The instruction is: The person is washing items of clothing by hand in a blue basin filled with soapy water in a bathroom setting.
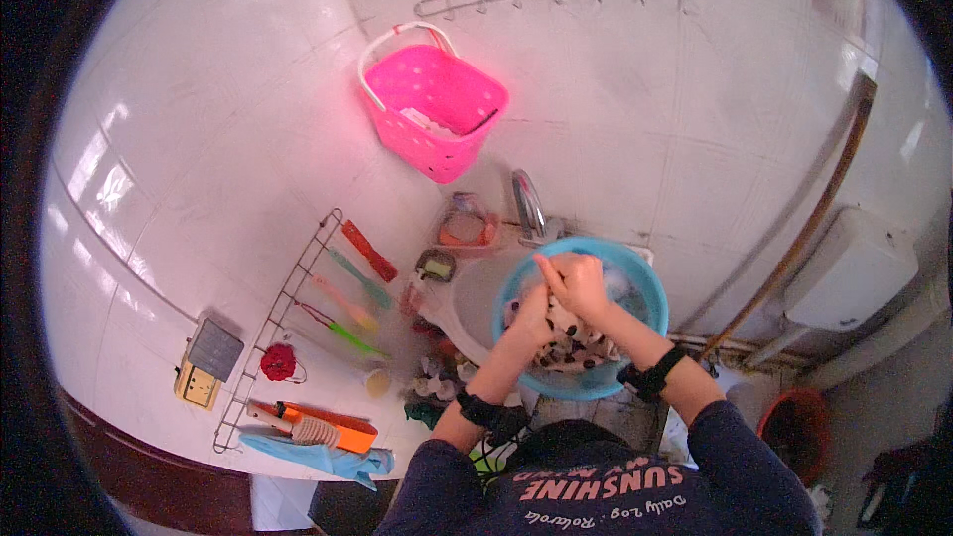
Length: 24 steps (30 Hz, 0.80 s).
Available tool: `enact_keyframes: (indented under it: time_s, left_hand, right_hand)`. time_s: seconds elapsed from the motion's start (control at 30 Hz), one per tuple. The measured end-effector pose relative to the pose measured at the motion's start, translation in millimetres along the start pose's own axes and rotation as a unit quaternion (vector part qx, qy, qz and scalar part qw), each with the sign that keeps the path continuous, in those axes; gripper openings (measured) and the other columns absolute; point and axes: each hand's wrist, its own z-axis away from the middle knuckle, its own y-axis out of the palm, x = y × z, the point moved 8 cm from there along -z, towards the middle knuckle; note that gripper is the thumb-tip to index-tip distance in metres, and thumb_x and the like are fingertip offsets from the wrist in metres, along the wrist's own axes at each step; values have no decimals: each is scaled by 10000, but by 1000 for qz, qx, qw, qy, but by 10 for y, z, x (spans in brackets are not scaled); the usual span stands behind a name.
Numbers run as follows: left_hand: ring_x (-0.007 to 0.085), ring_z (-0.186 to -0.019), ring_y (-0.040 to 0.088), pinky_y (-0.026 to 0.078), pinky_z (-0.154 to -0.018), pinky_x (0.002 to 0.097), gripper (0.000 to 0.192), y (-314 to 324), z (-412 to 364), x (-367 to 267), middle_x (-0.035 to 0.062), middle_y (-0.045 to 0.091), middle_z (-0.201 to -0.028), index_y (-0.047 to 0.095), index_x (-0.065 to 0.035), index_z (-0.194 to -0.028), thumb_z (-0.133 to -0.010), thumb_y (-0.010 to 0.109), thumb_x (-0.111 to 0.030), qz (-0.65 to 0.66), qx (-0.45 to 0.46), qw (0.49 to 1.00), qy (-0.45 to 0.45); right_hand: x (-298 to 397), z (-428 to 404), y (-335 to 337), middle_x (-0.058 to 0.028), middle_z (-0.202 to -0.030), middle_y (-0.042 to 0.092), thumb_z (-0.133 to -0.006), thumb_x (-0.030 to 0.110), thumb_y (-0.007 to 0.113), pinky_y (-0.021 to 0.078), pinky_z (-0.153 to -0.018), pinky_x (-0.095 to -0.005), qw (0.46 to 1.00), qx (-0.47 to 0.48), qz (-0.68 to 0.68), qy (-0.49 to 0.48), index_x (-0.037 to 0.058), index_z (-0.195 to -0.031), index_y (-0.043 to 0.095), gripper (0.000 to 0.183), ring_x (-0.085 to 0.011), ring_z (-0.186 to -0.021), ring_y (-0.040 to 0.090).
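A light blue plastic basin rests over the right part of a white washbasin, with sudsy water in it. Both of my hands are close together above it. My left hand is closed on a white cloth with dark spots, most of which hangs down into the basin. Against it, my right hand is closed on the upper part of the same cloth. The bunched cloth between my palms is largely hidden by the fingers. Dark bands are strapped round both wrists.
Behind the basin stands a chrome faucet. A soap dish sits on the washbasin's left rim. Above hangs a pink basket. Brushes hang from a wire rack at left. A long wooden stick leans at right, near a red bucket.
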Motion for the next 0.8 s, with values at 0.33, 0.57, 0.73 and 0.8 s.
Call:
enact_keyframes:
  time_s: [0.33, 0.57, 0.73, 0.8]
  left_hand:
    - [205, -872, 554, 448, -785, 347, 330, -201, -395, -66, 66, 562, -985, 472, -37, -1111, -842, 501, -225, -121, 179, 937, 273]
    - [202, -832, 591, 482, -717, 348, 372, -146, 157, -144, 82, 602, -930, 561, -56, -978, -830, 501, -392, 41, 62, 988, -139]
    - [86, -661, 490, 400, -558, 235, 266, -361, 152, -477, -10, 525, -751, 549, -38, -864, -777, 617, -281, -343, 131, 929, 47]
    - [53, -570, 352, 307, -495, 225, 266, -304, 227, -514, -49, 383, -620, 493, -26, -708, -731, 667, -225, -464, 144, 867, 108]
  right_hand:
    - [450, -98, 30, -111, -566, 536, -783, 307, 562, 405, -461, -355, 987, 18, -39, -158, 56, -613, 585, 305, -277, -495, 517]
    - [-352, 168, 112, -157, -489, 497, -820, 333, 527, 354, -435, -361, 976, 50, -180, 115, -5, -584, 549, 413, -264, -402, 453]
    - [-719, 296, 12, 76, -493, 325, -842, 412, 505, 243, -409, -236, 866, 33, -347, 359, 98, -485, 346, 501, -42, -472, 294]
    - [-684, 225, -42, 78, -495, 325, -833, 423, 514, 228, -399, -224, 865, 55, -360, 344, 111, -490, 351, 491, -35, -461, 287]
